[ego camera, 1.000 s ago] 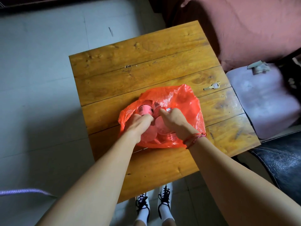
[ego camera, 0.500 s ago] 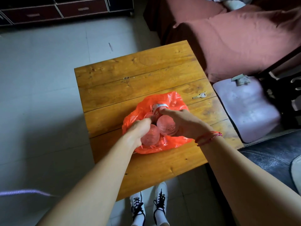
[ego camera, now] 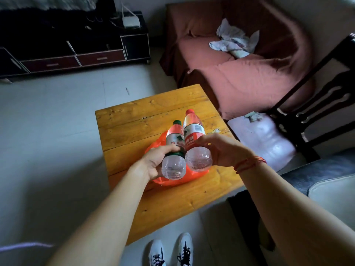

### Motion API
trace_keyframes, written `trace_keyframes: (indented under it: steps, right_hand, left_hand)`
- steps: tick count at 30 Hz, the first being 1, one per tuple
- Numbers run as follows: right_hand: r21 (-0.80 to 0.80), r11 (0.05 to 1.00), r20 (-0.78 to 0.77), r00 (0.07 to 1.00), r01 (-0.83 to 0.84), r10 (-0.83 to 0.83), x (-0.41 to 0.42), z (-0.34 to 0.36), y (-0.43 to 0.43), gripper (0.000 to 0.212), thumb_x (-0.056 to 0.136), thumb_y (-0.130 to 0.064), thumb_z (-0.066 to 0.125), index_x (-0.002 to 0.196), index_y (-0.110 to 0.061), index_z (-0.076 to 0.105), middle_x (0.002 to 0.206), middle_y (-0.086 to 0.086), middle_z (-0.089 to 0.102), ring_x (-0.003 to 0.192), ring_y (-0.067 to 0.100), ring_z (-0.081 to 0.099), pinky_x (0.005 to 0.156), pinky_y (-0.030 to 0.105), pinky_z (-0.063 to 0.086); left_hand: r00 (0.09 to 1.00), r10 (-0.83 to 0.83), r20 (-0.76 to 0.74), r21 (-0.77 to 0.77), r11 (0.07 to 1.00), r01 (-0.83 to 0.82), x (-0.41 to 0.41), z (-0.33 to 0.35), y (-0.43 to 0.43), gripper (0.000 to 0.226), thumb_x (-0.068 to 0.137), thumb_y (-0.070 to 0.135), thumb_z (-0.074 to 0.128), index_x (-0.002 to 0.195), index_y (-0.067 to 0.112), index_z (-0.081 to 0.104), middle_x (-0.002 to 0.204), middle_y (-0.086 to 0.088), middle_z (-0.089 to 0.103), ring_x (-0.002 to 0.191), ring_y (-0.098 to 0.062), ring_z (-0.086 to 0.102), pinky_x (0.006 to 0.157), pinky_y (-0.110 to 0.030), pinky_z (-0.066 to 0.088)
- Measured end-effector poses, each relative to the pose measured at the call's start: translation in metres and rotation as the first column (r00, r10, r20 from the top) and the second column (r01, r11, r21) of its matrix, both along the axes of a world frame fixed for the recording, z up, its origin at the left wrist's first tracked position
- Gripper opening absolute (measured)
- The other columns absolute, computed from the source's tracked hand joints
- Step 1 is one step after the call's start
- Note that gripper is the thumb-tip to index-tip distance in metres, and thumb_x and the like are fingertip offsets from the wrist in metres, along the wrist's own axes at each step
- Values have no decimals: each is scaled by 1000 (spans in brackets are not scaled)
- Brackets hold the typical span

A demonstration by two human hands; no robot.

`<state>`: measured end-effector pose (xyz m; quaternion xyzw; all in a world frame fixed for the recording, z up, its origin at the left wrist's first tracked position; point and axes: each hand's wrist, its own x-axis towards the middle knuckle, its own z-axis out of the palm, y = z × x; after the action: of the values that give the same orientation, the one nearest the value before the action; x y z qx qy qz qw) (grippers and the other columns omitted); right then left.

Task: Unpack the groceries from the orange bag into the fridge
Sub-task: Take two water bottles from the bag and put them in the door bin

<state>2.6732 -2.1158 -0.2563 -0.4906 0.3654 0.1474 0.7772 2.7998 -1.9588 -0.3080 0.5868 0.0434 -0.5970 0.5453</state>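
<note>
My left hand [ego camera: 153, 162] grips a clear water bottle with a green cap [ego camera: 173, 148], held tilted with its base toward me. My right hand [ego camera: 221, 150] grips a second clear bottle with a red cap and red label [ego camera: 193, 135], side by side with the first. Both bottles are lifted above the orange plastic bag [ego camera: 178, 179], which lies crumpled on the wooden table [ego camera: 134, 123] under my hands. No fridge is in view.
A key [ego camera: 214, 130] lies on the table's right side. A sofa under a reddish cover [ego camera: 240, 73] stands behind the table, a dark wooden chair with a pale cushion [ego camera: 269, 139] to the right, a dark TV cabinet [ego camera: 76, 48] at the back left. Grey floor lies to the left.
Both hands have pulled the two bottles up out of the orange bag. The bag has slumped flat on the table, and the view has tilted up to show more of the room.
</note>
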Motion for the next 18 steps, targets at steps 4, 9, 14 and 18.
trace_keyframes:
  steps: [4,9,14,18]
  right_hand:
    - [-59,998,94,996,4,1,-9,46,0,60,47,-16,74,104,1,66,93,16,71,75,25,71,71,39,58]
    - [-276,954,215,975,114,-54,-11,114,5,63,51,-13,76,110,3,66,109,25,66,91,34,64,93,52,48]
    - [-382,895,384,920,232,-74,-12,180,16,39,64,-19,80,103,-17,73,100,15,71,90,29,65,91,55,50]
    - [-476,827,491,870,300,-33,-17,224,23,44,70,-16,80,112,-15,66,99,12,73,83,24,69,68,37,57]
  left_hand:
    - [998,26,57,-167,986,-16,4,53,3,63,58,7,76,118,-4,61,100,-23,68,76,-30,68,71,-38,59]
    - [987,61,149,-319,948,-11,9,138,6,33,71,14,65,102,2,62,81,-16,64,69,-28,62,67,-34,53]
    - [929,173,327,-400,916,-29,16,206,12,56,68,33,81,107,-2,61,85,-22,66,66,-31,65,61,-35,57]
    - [855,242,458,-480,877,9,15,251,18,50,64,28,80,103,0,65,91,-26,68,73,-33,67,70,-44,57]
